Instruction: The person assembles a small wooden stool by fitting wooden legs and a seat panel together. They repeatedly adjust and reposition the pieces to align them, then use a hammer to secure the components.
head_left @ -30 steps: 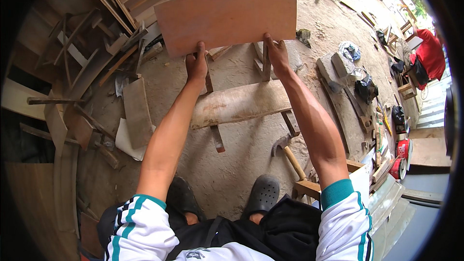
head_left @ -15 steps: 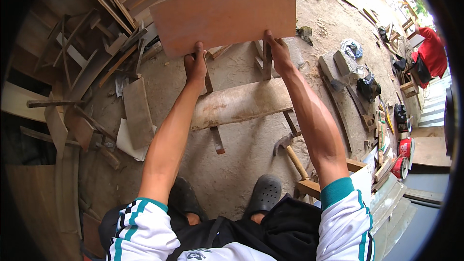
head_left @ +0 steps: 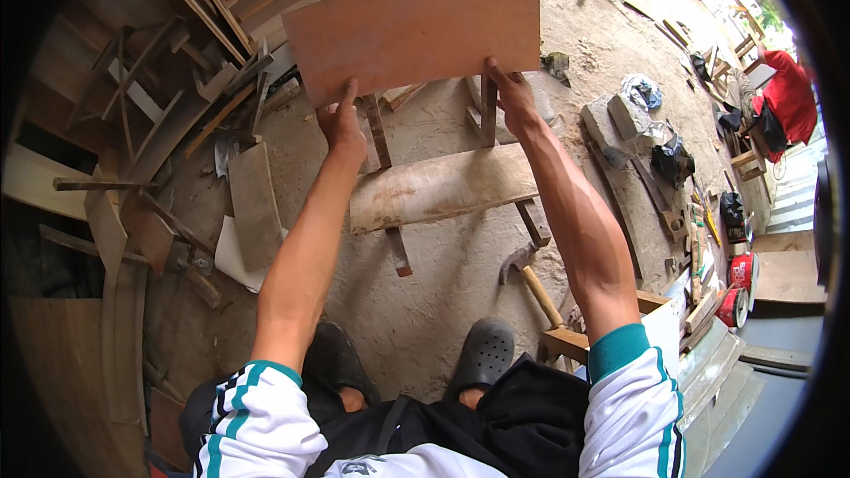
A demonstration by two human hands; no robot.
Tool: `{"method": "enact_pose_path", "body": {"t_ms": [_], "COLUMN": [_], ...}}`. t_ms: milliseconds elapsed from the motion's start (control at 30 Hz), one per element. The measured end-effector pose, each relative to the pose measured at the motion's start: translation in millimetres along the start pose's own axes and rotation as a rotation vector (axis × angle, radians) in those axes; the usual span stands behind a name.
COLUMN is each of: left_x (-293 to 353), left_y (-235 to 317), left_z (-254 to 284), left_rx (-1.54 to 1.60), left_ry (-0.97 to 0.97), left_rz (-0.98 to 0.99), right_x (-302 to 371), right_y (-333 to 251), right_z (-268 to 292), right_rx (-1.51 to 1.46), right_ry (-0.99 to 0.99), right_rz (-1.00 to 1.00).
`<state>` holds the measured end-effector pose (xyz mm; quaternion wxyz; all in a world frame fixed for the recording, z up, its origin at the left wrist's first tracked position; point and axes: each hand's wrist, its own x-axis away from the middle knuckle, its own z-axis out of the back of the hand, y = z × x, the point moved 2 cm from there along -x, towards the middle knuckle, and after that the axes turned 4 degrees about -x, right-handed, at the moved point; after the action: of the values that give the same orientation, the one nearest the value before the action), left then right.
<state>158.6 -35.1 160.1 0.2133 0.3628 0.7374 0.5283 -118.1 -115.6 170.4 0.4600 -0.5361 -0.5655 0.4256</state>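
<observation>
Head view looks down along both my outstretched forearms to a reddish-brown plywood panel point(head_left: 416, 35), a flat rectangle that I hold up in front of me by its lower edge, its long side running left to right and its left end dipping a little. My left hand point(head_left: 341, 124) grips that lower edge near the left corner, the forefinger lying up against the face of the panel. My right hand point(head_left: 512, 96) grips the same edge toward the right end, fingers reaching up onto the board and the wrist bent back. Both arms are nearly straight, sleeves pushed up to the elbows, white with teal cuffs.

Below the panel, between my arms, stands a low wooden bench point(head_left: 443, 188) with a pale, worn plank for a top and thin legs splayed out on the dirt floor point(head_left: 443, 301). A claw hammer point(head_left: 529, 279) lies on the floor just right of the bench, close under my right forearm. My dark clogs point(head_left: 482, 354) show near the lower edge. Scrap boards point(head_left: 252, 204) and offcuts lie heaped to the left, well apart from my hands.
</observation>
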Motion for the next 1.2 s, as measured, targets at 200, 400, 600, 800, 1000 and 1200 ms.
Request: {"method": "enact_pose_path", "body": {"t_ms": [200,400,600,800,1000,1200], "left_x": [3.0,30.1,27.3,8.5,-0.2,29.4], "left_y": [15.3,59.1,85.5,84.7,81.6,116.3], "left_z": [2.4,10.3,77.4,151.6,276.2,361.3], "left_rx": [0.102,0.351,0.429,0.586,0.757,0.735], "left_ry": [-0.071,-0.056,0.011,0.131,-0.025,0.286], "left_rz": [-0.109,0.015,0.061,0.089,-0.03,-0.215], "right_x": [6.6,29.8,55.4,70.8,50.5,45.3], "right_y": [-12.5,-48.4,-50.7,16.5,56.5,67.4], "right_z": [-2.7,-31.9,-75.7,-39.8,-29.2,-28.1], "right_rx": [0.089,0.078,0.533,1.679,1.227,1.223], "right_ry": [0.026,-0.022,-0.209,0.039,-0.147,-0.131], "right_rz": [0.271,0.463,0.589,0.655,0.01,0.07]}}
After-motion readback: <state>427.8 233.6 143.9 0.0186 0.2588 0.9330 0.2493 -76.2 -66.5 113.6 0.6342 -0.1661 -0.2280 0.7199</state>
